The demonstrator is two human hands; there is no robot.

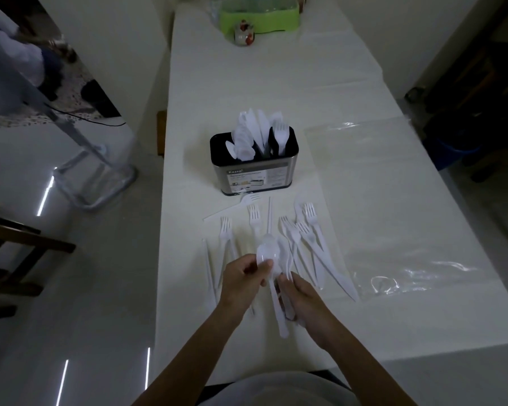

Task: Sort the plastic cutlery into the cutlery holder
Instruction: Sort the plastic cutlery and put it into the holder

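I see left hand [245,278] curled, pinching the spoons [267,254] at the bowls. Right hand [304,298] grips their handles; spoon count unclear. Loose forks [305,230] lie just beyond, cutlery holder [255,174] standing behind them.

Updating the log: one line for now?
left hand: pinches spoon | right hand: grips spoons | cutlery holder: partly filled | forks: loose
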